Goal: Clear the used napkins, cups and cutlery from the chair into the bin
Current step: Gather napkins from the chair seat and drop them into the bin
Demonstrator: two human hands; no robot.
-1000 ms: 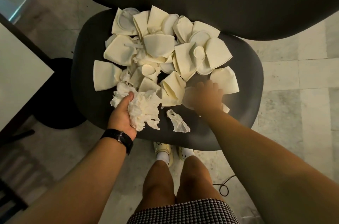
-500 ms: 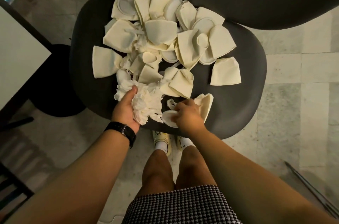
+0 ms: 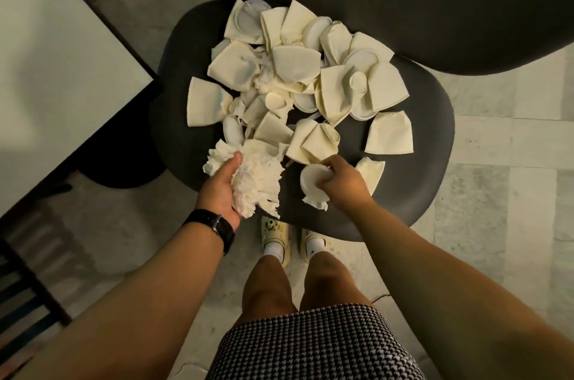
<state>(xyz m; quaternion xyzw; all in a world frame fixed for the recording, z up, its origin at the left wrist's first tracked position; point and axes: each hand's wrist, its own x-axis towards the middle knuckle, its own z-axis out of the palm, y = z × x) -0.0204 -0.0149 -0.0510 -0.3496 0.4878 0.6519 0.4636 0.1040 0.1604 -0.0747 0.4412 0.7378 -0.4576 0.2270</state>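
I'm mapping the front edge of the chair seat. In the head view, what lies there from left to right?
Left hand gripping the crumpled napkin wad → round white lid pinched by the right hand → folded napkin just past that hand.

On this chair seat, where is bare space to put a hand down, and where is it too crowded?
Bare patches on the chair seat: the right edge, beyond the lone folded napkin, and the left edge beside the outermost napkin. The seat's back and middle are crowded with the pile; both hands fill the front.
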